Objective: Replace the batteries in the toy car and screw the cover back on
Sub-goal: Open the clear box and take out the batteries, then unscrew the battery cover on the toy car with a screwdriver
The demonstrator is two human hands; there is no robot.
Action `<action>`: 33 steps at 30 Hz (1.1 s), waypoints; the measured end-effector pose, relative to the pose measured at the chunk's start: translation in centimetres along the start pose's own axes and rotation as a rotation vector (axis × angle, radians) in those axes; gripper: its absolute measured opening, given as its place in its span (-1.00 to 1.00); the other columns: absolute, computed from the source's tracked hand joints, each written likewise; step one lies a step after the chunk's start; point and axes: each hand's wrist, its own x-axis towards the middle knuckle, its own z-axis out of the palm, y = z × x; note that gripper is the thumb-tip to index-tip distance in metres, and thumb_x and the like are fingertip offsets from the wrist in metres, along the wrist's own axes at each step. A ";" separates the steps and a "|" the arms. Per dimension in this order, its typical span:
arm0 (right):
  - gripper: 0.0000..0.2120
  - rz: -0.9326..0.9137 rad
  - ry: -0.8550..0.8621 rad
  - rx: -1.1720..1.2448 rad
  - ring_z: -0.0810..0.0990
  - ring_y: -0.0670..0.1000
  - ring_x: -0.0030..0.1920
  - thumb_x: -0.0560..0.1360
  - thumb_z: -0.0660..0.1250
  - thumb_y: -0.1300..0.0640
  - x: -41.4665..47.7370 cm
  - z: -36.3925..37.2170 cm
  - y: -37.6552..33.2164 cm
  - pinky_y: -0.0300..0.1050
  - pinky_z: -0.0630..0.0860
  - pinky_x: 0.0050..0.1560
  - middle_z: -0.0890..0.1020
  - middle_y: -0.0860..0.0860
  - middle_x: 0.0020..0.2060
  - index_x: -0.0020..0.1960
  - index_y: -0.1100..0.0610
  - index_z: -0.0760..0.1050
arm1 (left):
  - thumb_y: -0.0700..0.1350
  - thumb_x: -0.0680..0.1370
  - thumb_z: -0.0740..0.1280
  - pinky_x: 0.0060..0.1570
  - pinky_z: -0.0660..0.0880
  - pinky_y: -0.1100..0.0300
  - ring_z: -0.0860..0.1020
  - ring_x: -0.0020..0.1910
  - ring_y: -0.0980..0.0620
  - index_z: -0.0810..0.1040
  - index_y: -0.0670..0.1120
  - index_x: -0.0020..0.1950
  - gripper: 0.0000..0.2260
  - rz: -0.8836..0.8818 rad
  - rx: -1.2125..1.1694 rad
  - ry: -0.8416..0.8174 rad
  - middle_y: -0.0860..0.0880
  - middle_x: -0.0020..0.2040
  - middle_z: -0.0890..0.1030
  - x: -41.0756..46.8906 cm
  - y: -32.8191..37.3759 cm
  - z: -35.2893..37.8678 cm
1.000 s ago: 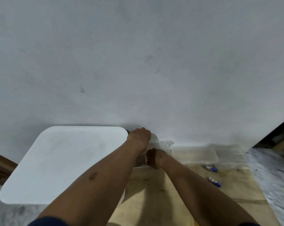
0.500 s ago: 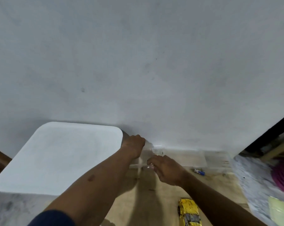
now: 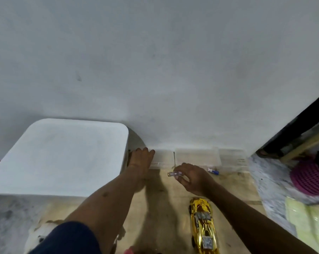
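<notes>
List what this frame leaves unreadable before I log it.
Head view only.
Toy car: rear cut off by the bottom edge; battery cover state blurred.
Left hand: its own back hides whether the fingers grip the clear box.
Clear-handled tool in right hand: tip too thin and blurred.
Battery: label too small.

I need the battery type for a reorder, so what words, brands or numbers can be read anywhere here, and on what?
No text is legible anywhere in this view.
On the battery: a blue and white label, print too blurred to read.
On the toy car: a shiny gold body, no readable marking.
On the translucent item pinched by the right hand: no print can be made out.
</notes>
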 end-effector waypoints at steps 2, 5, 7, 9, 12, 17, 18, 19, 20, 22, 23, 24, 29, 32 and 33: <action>-0.71 -0.013 0.039 0.010 0.59 -0.04 -0.11 0.59 0.23 -0.06 -0.9 -0.2 0.3 -0.09 0.58 -0.15 0.64 -0.04 -0.02 0.21 0.05 0.56 | -0.05 0.49 0.40 0.14 0.44 0.01 0.45 0.25 -0.17 0.18 -0.06 0.49 -0.37 -0.003 0.005 0.012 -0.16 0.32 0.41 0.0 -0.1 0.3; -0.72 -0.011 0.067 0.017 0.61 -0.03 -0.13 0.58 0.27 -0.02 -2.0 -0.6 0.8 -0.11 0.60 -0.17 0.65 -0.01 -0.03 0.20 0.08 0.56 | -0.15 0.52 0.36 0.13 0.49 0.00 0.46 0.24 -0.16 0.22 -0.04 0.46 -0.44 -0.026 0.017 0.014 -0.15 0.29 0.43 -0.1 -0.1 0.6; -0.75 -0.007 0.078 0.005 0.62 -0.03 -0.13 0.57 0.31 0.01 -2.8 -0.9 1.0 -0.13 0.61 -0.18 0.66 0.00 -0.03 0.18 0.10 0.57 | -0.16 0.52 0.35 0.13 0.48 -0.01 0.45 0.25 -0.16 0.24 -0.03 0.45 -0.46 -0.032 -0.008 0.012 -0.15 0.29 0.43 -0.4 -0.1 0.7; -0.77 0.030 0.089 0.014 0.61 -0.05 -0.13 0.55 0.36 0.06 -3.5 -1.4 1.2 -0.19 0.58 -0.20 0.66 -0.01 -0.03 0.16 0.11 0.58 | -0.16 0.49 0.38 0.09 0.46 0.00 0.44 0.25 -0.15 0.25 -0.01 0.44 -0.44 -0.040 -0.043 0.047 -0.12 0.29 0.43 -0.7 0.0 0.6; -0.82 0.163 0.064 0.024 0.59 -0.09 -0.16 0.55 0.35 0.05 -5.4 -2.8 1.4 -0.20 0.56 -0.19 0.64 -0.04 -0.04 0.14 0.05 0.57 | -0.18 0.43 0.42 0.05 0.47 0.00 0.42 0.26 -0.13 0.25 0.01 0.41 -0.39 -0.008 -0.160 0.124 -0.07 0.27 0.42 -2.4 1.7 -0.3; -0.95 0.321 0.048 0.042 0.52 -0.17 -0.20 0.57 0.30 0.06 -10.1 -4.4 2.2 -0.17 0.54 -0.17 0.59 -0.09 -0.12 -0.01 -0.05 0.53 | -0.06 0.54 0.28 0.03 0.51 0.01 0.54 0.14 -0.11 0.38 -0.01 0.28 -0.68 0.098 -0.418 0.114 -0.06 0.20 0.51 -6.6 8.6 -1.4; -0.93 0.357 0.058 0.033 0.52 -0.16 -0.18 0.57 0.31 0.06 -11.1 -4.5 2.4 -0.19 0.52 -0.15 0.59 -0.08 -0.10 0.03 -0.02 0.55 | -0.04 0.55 0.26 0.03 0.52 0.01 0.56 0.13 -0.12 0.38 -0.01 0.29 -0.69 0.106 -0.456 0.099 -0.06 0.20 0.51 -7.3 10.2 -1.3; -0.89 0.398 0.071 0.026 0.53 -0.14 -0.16 0.56 0.33 0.06 -12.2 -4.6 2.7 -0.19 0.51 -0.13 0.60 -0.08 -0.07 0.08 0.00 0.56 | -0.01 0.56 0.25 0.04 0.52 0.01 0.57 0.13 -0.14 0.38 -0.01 0.30 -0.67 0.114 -0.490 0.081 -0.07 0.20 0.51 -7.9 11.8 -1.2; -0.85 0.441 0.081 0.022 0.53 -0.12 -0.15 0.56 0.35 0.05 -13.2 -4.8 2.9 -0.20 0.51 -0.13 0.59 -0.08 -0.06 0.11 0.02 0.57 | 0.02 0.56 0.25 0.05 0.52 0.01 0.56 0.14 -0.16 0.37 -0.01 0.33 -0.64 0.124 -0.529 0.054 -0.07 0.22 0.50 -8.5 13.4 -1.1; -0.84 0.507 0.083 0.016 0.52 -0.11 -0.14 0.54 0.36 0.02 -14.7 -5.2 3.3 -0.21 0.50 -0.13 0.57 -0.11 -0.07 0.10 0.00 0.56 | 0.08 0.55 0.30 0.10 0.50 0.02 0.54 0.19 -0.16 0.33 0.05 0.40 -0.56 0.135 -0.605 -0.025 -0.06 0.27 0.45 -9.3 16.2 -1.0; -0.86 0.533 0.080 0.015 0.52 -0.10 -0.15 0.54 0.36 0.02 -15.5 -5.7 3.3 -0.22 0.49 -0.14 0.56 -0.11 -0.08 0.09 -0.01 0.55 | 0.11 0.55 0.30 0.14 0.48 0.02 0.52 0.23 -0.15 0.30 0.08 0.44 -0.53 0.141 -0.621 -0.068 -0.06 0.31 0.41 -9.7 17.4 -0.9; -0.87 0.552 0.082 0.014 0.53 -0.09 -0.14 0.54 0.36 0.01 -16.1 -6.0 3.5 -0.21 0.48 -0.14 0.55 -0.11 -0.08 0.08 -0.02 0.55 | 0.13 0.55 0.30 0.18 0.46 0.02 0.49 0.27 -0.15 0.27 0.10 0.47 -0.49 0.151 -0.612 -0.104 -0.07 0.37 0.36 -9.9 18.6 -0.7; -0.85 0.586 0.110 0.001 0.57 0.01 -0.05 0.54 0.34 0.00 -18.2 -6.8 4.2 -0.12 0.47 -0.08 0.58 -0.07 -0.02 0.09 -0.02 0.55 | 0.22 0.52 0.31 0.30 0.41 0.03 0.37 0.42 -0.19 0.17 0.13 0.55 -0.35 0.125 -0.546 -0.197 -0.14 0.58 -0.04 -10.4 21.9 0.9; -0.85 0.563 0.148 0.026 0.58 0.07 -0.05 0.53 0.37 0.04 -18.6 -6.8 4.0 -0.09 0.46 -0.11 0.61 -0.02 -0.03 0.09 0.03 0.57 | 0.18 0.48 0.39 0.33 0.40 0.06 0.35 0.43 -0.18 0.18 0.13 0.55 -0.30 0.086 -0.571 -0.182 -0.14 0.58 -0.06 -10.6 22.9 1.3; -0.84 0.547 0.161 0.029 0.58 0.09 -0.07 0.53 0.38 0.05 -18.8 -6.7 3.8 -0.10 0.45 -0.13 0.61 0.00 -0.04 0.09 0.06 0.58 | 0.14 0.47 0.41 0.32 0.41 0.07 0.36 0.42 -0.18 0.18 0.14 0.54 -0.30 0.071 -0.572 -0.179 -0.14 0.57 -0.06 -10.5 23.2 1.4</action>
